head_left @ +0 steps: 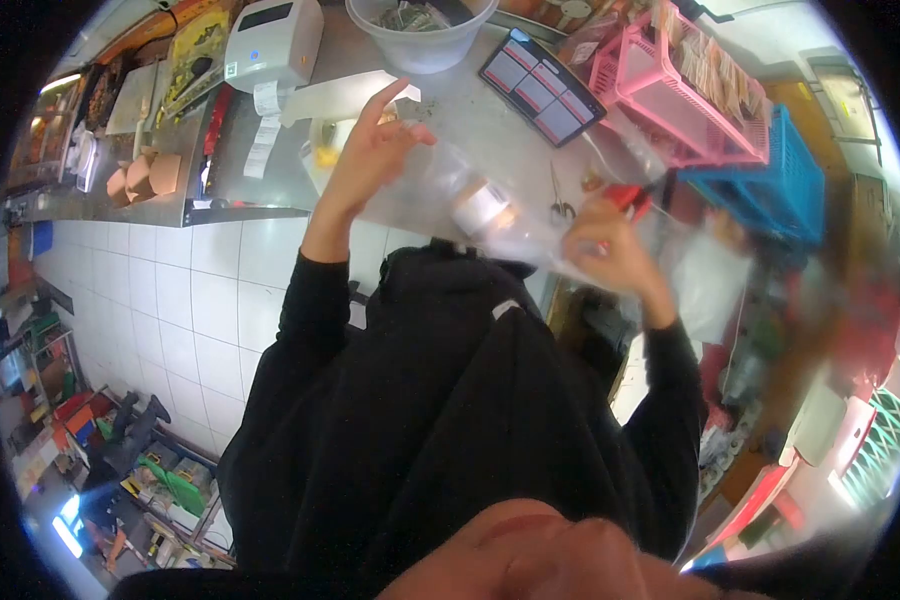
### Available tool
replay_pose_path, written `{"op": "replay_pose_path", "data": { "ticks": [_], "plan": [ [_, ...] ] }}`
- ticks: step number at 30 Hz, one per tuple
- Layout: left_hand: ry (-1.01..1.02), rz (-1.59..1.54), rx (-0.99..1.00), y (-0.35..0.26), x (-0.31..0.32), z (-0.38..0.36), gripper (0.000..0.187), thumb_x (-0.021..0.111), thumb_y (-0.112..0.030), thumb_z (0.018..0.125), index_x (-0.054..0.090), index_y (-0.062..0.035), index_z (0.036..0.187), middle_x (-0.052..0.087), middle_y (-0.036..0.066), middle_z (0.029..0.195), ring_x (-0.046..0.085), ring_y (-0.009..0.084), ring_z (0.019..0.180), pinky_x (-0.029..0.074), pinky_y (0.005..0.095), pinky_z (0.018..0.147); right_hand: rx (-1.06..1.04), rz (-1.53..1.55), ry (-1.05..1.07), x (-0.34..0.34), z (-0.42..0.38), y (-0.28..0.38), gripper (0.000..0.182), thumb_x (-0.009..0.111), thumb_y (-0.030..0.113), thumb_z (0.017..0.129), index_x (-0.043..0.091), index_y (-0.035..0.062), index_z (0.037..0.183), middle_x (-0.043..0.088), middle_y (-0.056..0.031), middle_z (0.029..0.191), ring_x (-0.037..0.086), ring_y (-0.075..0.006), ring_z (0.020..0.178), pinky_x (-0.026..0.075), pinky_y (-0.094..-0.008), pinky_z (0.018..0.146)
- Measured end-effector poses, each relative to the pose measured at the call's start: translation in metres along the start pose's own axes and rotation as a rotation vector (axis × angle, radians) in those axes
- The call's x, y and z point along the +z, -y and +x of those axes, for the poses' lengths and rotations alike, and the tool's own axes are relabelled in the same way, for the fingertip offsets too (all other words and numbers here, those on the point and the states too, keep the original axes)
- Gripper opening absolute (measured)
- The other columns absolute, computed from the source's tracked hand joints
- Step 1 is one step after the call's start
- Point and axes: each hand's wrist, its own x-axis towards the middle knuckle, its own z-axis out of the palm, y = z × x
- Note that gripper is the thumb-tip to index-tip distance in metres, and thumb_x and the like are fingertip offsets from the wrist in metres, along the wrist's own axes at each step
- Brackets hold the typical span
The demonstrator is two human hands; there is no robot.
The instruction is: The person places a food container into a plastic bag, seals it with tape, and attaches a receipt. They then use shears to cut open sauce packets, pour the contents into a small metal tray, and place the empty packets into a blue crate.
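A clear plastic bag stretches across in front of my body, near the front edge of the metal counter. Inside it lies a small container with a white label. The fingers of my right hand are curled closed around the bag's right end. Right behind that hand shows a red object, partly hidden. My left hand is raised by the bag's other end, index finger stretched out and thumb apart. Small scissors rest on the counter between the bag and the right hand.
A white label printer with a strip of labels stands back left. Behind are a white bucket and a dark panel with red-edged labels. Pink and blue baskets stand right; cardboard pieces lie left.
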Motion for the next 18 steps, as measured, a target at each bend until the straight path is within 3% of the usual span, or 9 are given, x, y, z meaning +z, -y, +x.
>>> {"op": "replay_pose_path", "data": {
  "ticks": [2, 4, 7, 9, 11, 12, 15, 16, 18],
  "plan": [
    [0.053, -0.053, -0.023, -0.002, 0.000, 0.001, 0.064, 0.062, -0.017, 0.083, 0.029, -0.0137, 0.138, 0.064, 0.008, 0.092, 0.044, 0.0043, 0.048, 0.039, 0.0156, 0.049, -0.111, -0.282, -0.055, -0.021, 0.007, 0.021, 0.011, 0.067, 0.006, 0.062, 0.062, 0.0075, 0.071, 0.057, -0.0050, 0.070, 0.052, -0.0243, 0.073, 0.038, -0.0365, 0.079],
    [0.196, -0.014, 0.013, -0.013, 0.015, -0.001, 0.067, 0.064, -0.018, 0.081, 0.030, -0.0135, 0.138, 0.064, 0.008, 0.094, 0.050, 0.0051, 0.057, 0.044, 0.0187, 0.057, -0.106, -0.317, -0.063, -0.018, 0.015, 0.028, 0.013, 0.069, 0.009, 0.062, 0.062, 0.0078, 0.072, 0.057, -0.0048, 0.074, 0.052, -0.0243, 0.076, 0.038, -0.0366, 0.080],
    [0.471, 0.212, 0.237, 0.001, 0.078, -0.005, 0.078, 0.073, -0.019, 0.072, 0.031, -0.0107, 0.137, 0.062, 0.009, 0.099, 0.054, 0.0097, 0.072, 0.047, 0.0240, 0.066, -0.164, -0.373, -0.092, -0.003, 0.030, 0.034, 0.020, 0.073, 0.014, 0.061, 0.063, 0.0084, 0.077, 0.057, -0.0053, 0.086, 0.052, -0.0242, 0.084, 0.037, -0.0368, 0.082],
    [0.494, 0.269, 0.334, 0.007, 0.106, -0.006, 0.081, 0.075, -0.019, 0.069, 0.031, -0.0098, 0.137, 0.061, 0.008, 0.101, 0.054, 0.0112, 0.076, 0.047, 0.0254, 0.068, -0.236, -0.392, -0.114, 0.003, 0.035, 0.025, 0.024, 0.074, 0.017, 0.061, 0.063, 0.0087, 0.080, 0.058, -0.0059, 0.093, 0.052, -0.0241, 0.089, 0.037, -0.0369, 0.084],
    [0.362, 0.262, 0.099, 0.000, 0.119, -0.002, 0.082, 0.076, -0.019, 0.067, 0.032, -0.0092, 0.136, 0.060, 0.008, 0.097, 0.054, 0.0131, 0.078, 0.047, 0.0276, 0.071, -0.164, -0.159, -0.435, 0.009, 0.026, -0.005, 0.039, 0.077, 0.022, 0.059, 0.063, 0.0090, 0.093, 0.057, -0.0084, 0.101, 0.052, -0.0247, 0.098, 0.037, -0.0371, 0.087],
    [0.264, 0.153, 0.198, 0.008, 0.119, 0.003, 0.079, 0.073, -0.017, 0.069, 0.032, -0.0095, 0.135, 0.058, 0.006, 0.090, 0.054, 0.0131, 0.078, 0.046, 0.0299, 0.072, 0.016, 0.208, -0.562, 0.017, 0.015, -0.019, 0.054, 0.079, 0.025, 0.060, 0.058, 0.0091, 0.108, 0.058, -0.0099, 0.103, 0.051, -0.0273, 0.102, 0.038, -0.0378, 0.087],
    [0.146, 0.107, 0.281, 0.005, 0.138, 0.001, 0.079, 0.070, -0.016, 0.070, 0.028, -0.0078, 0.137, 0.056, 0.007, 0.092, 0.054, 0.0128, 0.079, 0.047, 0.0296, 0.071, 0.122, 0.051, -0.476, 0.090, 0.005, -0.084, 0.051, 0.076, 0.025, 0.063, 0.058, 0.0085, 0.107, 0.058, -0.0098, 0.101, 0.051, -0.0267, 0.100, 0.038, -0.0374, 0.085],
    [0.354, 0.009, 0.066, 0.000, 0.151, -0.010, 0.086, 0.070, -0.020, 0.070, 0.021, -0.0083, 0.140, 0.050, 0.012, 0.106, 0.052, 0.0171, 0.090, 0.044, 0.0332, 0.079, 0.178, -0.028, -0.465, 0.115, 0.007, -0.096, 0.050, 0.075, 0.026, 0.064, 0.058, 0.0082, 0.107, 0.058, -0.0098, 0.101, 0.051, -0.0264, 0.099, 0.038, -0.0371, 0.084],
    [0.509, 0.139, 0.390, 0.035, 0.192, -0.031, 0.100, 0.073, -0.031, 0.067, 0.010, -0.0116, 0.143, 0.041, 0.022, 0.117, 0.045, 0.0283, 0.105, 0.037, 0.0403, 0.090, 0.260, -0.167, -0.461, 0.160, 0.014, -0.113, 0.047, 0.073, 0.026, 0.066, 0.058, 0.0075, 0.106, 0.058, -0.0098, 0.099, 0.052, -0.0259, 0.097, 0.039, -0.0367, 0.082]
  ]
}}
